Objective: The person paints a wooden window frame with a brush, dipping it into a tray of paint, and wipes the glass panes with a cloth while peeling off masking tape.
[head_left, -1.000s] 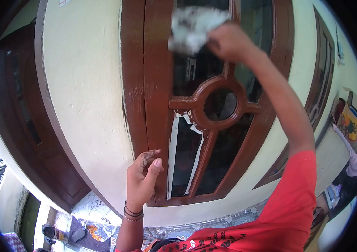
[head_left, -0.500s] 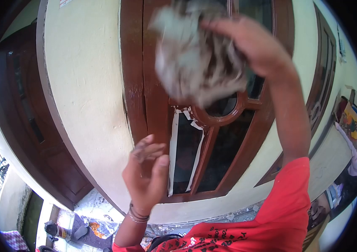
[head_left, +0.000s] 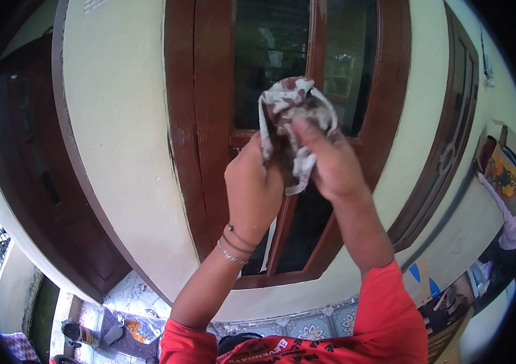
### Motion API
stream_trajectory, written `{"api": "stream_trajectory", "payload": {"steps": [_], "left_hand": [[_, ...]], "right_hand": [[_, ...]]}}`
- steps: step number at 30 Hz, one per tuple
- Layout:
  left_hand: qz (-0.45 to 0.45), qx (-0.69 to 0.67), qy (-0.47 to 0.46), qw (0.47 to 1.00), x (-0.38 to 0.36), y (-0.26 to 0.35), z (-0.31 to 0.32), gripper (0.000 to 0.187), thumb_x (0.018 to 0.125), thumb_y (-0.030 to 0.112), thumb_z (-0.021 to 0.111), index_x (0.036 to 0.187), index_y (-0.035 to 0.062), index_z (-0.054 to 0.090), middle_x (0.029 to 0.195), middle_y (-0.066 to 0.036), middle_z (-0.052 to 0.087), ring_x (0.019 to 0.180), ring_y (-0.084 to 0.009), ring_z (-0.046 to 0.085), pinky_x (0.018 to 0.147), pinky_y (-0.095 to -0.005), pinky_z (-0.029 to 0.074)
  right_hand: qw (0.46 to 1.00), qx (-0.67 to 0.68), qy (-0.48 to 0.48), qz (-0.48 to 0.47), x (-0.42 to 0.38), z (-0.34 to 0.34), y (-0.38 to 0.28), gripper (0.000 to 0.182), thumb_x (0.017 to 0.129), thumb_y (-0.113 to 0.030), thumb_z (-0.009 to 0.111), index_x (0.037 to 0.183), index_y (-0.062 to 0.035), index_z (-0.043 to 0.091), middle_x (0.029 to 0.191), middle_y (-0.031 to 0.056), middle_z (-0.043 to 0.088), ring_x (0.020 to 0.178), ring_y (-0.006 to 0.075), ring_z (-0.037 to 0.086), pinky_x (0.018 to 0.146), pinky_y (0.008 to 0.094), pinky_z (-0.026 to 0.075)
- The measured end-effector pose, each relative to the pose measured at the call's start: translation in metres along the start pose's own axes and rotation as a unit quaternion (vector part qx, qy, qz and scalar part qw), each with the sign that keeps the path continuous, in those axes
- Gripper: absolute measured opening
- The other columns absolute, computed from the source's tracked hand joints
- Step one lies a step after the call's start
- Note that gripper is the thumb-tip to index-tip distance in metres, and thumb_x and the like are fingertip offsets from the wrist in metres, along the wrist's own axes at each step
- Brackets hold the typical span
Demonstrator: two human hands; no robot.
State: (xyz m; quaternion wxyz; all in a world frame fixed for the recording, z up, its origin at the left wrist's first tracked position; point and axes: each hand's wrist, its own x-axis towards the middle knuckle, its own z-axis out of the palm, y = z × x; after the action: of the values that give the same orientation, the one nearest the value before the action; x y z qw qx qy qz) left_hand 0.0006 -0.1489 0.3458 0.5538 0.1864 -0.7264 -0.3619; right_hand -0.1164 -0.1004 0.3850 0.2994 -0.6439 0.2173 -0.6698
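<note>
A crumpled white and brown cloth (head_left: 291, 94) is bunched up between my hands, in front of the brown window frame (head_left: 212, 121) with dark glass panes. My left hand (head_left: 255, 182), with bracelets on its wrist, grips the cloth's lower left side. On the right side, my right hand (head_left: 327, 158) clasps it, thumb pressed on the folds and slightly blurred. A narrow white strip (head_left: 268, 246) shows at the lower left pane, partly behind my left forearm.
A dark wooden door (head_left: 39, 164) stands at the left, beyond the cream wall (head_left: 124, 151). On the floor at lower left are a can (head_left: 76, 330) and an orange-smeared sheet (head_left: 136, 330). Another window (head_left: 446, 139) and piled belongings (head_left: 500, 176) are at the right.
The cloth has come down from high up and is bunched smaller. My left hand has risen and taken hold of it; my right hand has lowered with it.
</note>
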Motion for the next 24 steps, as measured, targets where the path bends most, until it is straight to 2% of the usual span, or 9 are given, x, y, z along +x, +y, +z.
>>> {"api": "stream_trajectory", "payload": {"steps": [2, 7, 11, 12, 13, 16, 18, 19, 24], "left_hand": [[0.259, 0.188, 0.101, 0.942, 0.011, -0.011, 0.016, 0.032, 0.072, 0.000, 0.054, 0.104, -0.0047, 0.050, 0.097, -0.020, 0.056, 0.086, -0.0383, 0.053, 0.071, -0.0415, 0.046], [0.278, 0.251, 0.068, 0.925, 0.012, -0.003, 0.018, 0.051, 0.071, 0.000, 0.060, 0.120, -0.0053, 0.046, 0.115, -0.022, 0.051, 0.103, -0.0395, 0.049, 0.088, -0.0415, 0.043], [0.268, 0.232, 0.035, 0.934, -0.026, 0.007, 0.004, 0.055, 0.077, 0.005, 0.064, 0.126, -0.0069, 0.044, 0.122, -0.021, 0.051, 0.107, -0.0369, 0.049, 0.092, -0.0395, 0.042], [0.254, 0.229, 0.013, 0.939, -0.034, 0.009, -0.001, 0.055, 0.078, 0.007, 0.065, 0.126, -0.0074, 0.044, 0.123, -0.021, 0.051, 0.108, -0.0358, 0.050, 0.092, -0.0387, 0.042], [0.254, 0.230, 0.016, 0.939, -0.041, 0.009, -0.006, 0.055, 0.078, 0.007, 0.065, 0.126, -0.0074, 0.044, 0.123, -0.021, 0.051, 0.108, -0.0358, 0.050, 0.092, -0.0387, 0.042], [0.282, 0.232, 0.028, 0.931, -0.056, 0.008, -0.021, 0.061, 0.076, 0.009, 0.066, 0.132, -0.0015, 0.043, 0.110, -0.018, 0.054, 0.093, -0.0320, 0.054, 0.080, -0.0361, 0.046], [0.253, 0.216, 0.006, 0.943, -0.065, 0.009, -0.032, 0.057, 0.076, 0.008, 0.066, 0.129, -0.0023, 0.046, 0.107, -0.018, 0.055, 0.091, -0.0315, 0.055, 0.079, -0.0362, 0.046], [0.252, 0.218, 0.006, 0.943, -0.069, 0.010, -0.038, 0.057, 0.076, 0.008, 0.066, 0.129, -0.0023, 0.046, 0.107, -0.018, 0.055, 0.091, -0.0315, 0.055, 0.079, -0.0362, 0.046], [0.196, 0.183, -0.024, 0.963, -0.080, -0.003, -0.052, 0.053, 0.078, 0.002, 0.062, 0.127, -0.0063, 0.044, 0.119, -0.021, 0.055, 0.100, -0.0306, 0.058, 0.084, -0.0354, 0.048]], "right_hand": [[0.992, -0.053, 0.045, -0.107, 0.002, 0.025, 0.010, 0.021, 0.092, -0.013, 0.055, 0.108, -0.0001, 0.058, 0.102, 0.0007, 0.061, 0.091, 0.0077, 0.054, 0.083, 0.0229, 0.042], [0.951, -0.251, 0.120, -0.133, 0.059, 0.004, 0.000, 0.018, 0.090, -0.007, 0.053, 0.106, 0.0009, 0.057, 0.096, 0.0047, 0.061, 0.087, 0.0101, 0.053, 0.080, 0.0266, 0.044], [0.612, -0.586, 0.117, -0.518, 0.175, -0.029, -0.028, 0.021, 0.077, -0.008, 0.060, 0.096, 0.0017, 0.059, 0.089, 0.0189, 0.060, 0.078, 0.0406, 0.057, 0.072, 0.0441, 0.046], [0.633, -0.641, 0.129, -0.414, 0.197, -0.031, -0.037, 0.016, 0.075, -0.006, 0.058, 0.090, 0.0000, 0.062, 0.110, 0.0148, 0.058, 0.100, 0.0349, 0.056, 0.084, 0.0449, 0.045], [0.607, -0.613, 0.126, -0.489, 0.209, -0.018, -0.054, 0.021, 0.084, -0.010, 0.050, 0.100, -0.0014, 0.059, 0.109, 0.0200, 0.059, 0.089, 0.0377, 0.060, 0.073, 0.0422, 0.050], [0.610, -0.670, 0.101, -0.411, 0.254, -0.028, -0.075, 0.023, 0.084, -0.007, 0.047, 0.102, 0.0002, 0.058, 0.122, 0.0214, 0.052, 0.107, 0.0379, 0.054, 0.088, 0.0448, 0.046], [0.529, -0.706, 0.064, -0.467, 0.280, -0.043, -0.072, 0.027, 0.082, -0.004, 0.047, 0.107, -0.0010, 0.058, 0.129, 0.0208, 0.048, 0.122, 0.0387, 0.043, 0.102, 0.0460, 0.035], [0.572, -0.688, 0.020, -0.446, 0.282, -0.048, -0.070, 0.033, 0.080, -0.002, 0.049, 0.111, -0.0021, 0.058, 0.135, 0.0200, 0.044, 0.130, 0.0359, 0.033, 0.109, 0.0446, 0.024], [0.537, -0.718, -0.067, -0.438, 0.234, -0.036, -0.049, 0.038, 0.077, -0.002, 0.052, 0.115, -0.0015, 0.057, 0.137, 0.0172, 0.043, 0.133, 0.0318, 0.032, 0.111, 0.0409, 0.023]]}}
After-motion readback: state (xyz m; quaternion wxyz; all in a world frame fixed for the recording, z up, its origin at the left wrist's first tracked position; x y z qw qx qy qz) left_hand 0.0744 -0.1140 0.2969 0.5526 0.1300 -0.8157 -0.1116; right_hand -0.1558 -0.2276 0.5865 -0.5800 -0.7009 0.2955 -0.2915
